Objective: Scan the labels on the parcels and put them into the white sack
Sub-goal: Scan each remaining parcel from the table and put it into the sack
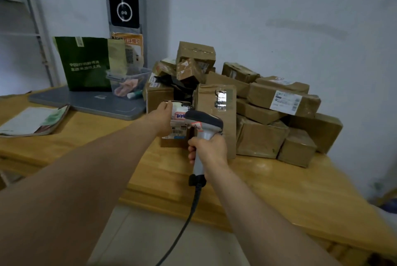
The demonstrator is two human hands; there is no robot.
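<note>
Scan in progress — parcel tipped up, label facing the scanner.

Left grip wraps the small parcel, stood on the table w/ label toward the person so it reads; right grip closed round the corded scanner, head touching or just off it. Rest of pile sits at table's far right corner — white sack not in view.
</note>
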